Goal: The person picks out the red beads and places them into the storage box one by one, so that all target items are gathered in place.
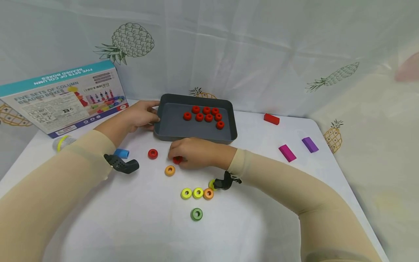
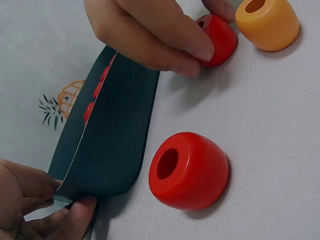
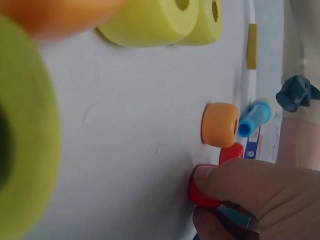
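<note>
My right hand (image 1: pixel 193 153) pinches a red ring bead (image 1: pixel 177 159) on the white tablecloth, just in front of the dark grey tray (image 1: pixel 170 134). The pinch shows close up in the wrist views, fingers (image 2: pixel 165 45) over the red bead (image 2: pixel 218 39) (image 3: pixel 201 192). My left hand (image 1: pixel 139 115) grips the tray's left edge (image 2: pixel 107 150). Several red beads (image 1: pixel 206 115) lie inside the tray. Another red bead (image 1: pixel 152 154) (image 2: pixel 187 170) sits loose between my hands, and an orange bead (image 1: pixel 170 170) (image 3: pixel 219 125) lies beside the pinched one.
Yellow beads (image 1: pixel 192 193), an orange bead (image 1: pixel 208 194) and a green bead (image 1: pixel 196 214) lie nearer me. A blue cylinder (image 1: pixel 122 153) lies by my left wrist. Red (image 1: pixel 271 119), magenta (image 1: pixel 287 153) and purple (image 1: pixel 309 144) blocks lie right. The toy box (image 1: pixel 62 98) stands back left.
</note>
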`<state>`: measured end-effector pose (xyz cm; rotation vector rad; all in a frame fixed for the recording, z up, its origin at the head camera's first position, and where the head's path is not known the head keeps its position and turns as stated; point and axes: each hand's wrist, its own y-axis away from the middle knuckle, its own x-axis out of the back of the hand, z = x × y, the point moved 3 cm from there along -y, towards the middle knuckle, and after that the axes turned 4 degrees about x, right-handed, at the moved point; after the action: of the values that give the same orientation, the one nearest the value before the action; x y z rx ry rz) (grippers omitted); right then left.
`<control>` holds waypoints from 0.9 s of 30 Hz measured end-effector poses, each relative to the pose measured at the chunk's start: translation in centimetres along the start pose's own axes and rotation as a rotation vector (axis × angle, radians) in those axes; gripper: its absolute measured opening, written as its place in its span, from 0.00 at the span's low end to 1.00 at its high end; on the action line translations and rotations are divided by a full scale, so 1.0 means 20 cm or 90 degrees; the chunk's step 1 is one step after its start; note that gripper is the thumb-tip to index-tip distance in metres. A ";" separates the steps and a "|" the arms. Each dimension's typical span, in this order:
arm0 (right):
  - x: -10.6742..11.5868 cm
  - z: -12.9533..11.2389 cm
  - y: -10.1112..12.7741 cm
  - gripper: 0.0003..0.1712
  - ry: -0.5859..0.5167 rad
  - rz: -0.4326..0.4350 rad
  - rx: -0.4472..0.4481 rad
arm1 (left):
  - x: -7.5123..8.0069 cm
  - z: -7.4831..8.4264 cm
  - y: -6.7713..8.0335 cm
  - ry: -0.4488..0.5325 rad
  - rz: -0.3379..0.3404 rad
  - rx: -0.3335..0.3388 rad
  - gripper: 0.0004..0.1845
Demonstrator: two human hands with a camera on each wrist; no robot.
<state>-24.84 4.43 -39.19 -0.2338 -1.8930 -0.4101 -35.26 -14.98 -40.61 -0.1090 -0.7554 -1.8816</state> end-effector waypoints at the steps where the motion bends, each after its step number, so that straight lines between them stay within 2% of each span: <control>1: 0.00 0.00 0.00 0.17 0.001 -0.001 0.001 | 0.00 0.00 0.00 0.000 0.000 0.000 0.42; 6: 0.04 -0.01 0.03 0.17 -0.009 -0.002 -0.003 | 0.00 0.00 0.00 0.003 0.000 -0.003 0.41; 14: 0.20 0.01 0.10 0.16 -0.022 0.037 -0.013 | 0.00 0.00 0.00 0.002 -0.002 -0.006 0.42; 21: 0.33 0.12 0.16 0.14 -0.014 0.076 -0.038 | 0.00 -0.01 -0.01 0.000 -0.004 -0.005 0.42; 27: 0.39 0.26 0.20 0.14 -0.040 0.100 -0.079 | 0.00 -0.01 0.00 0.001 -0.005 -0.002 0.41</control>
<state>-30.65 9.91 -32.84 -0.4802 -1.8972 -0.4173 -35.33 -15.13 -40.74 -0.1069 -0.7526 -1.8903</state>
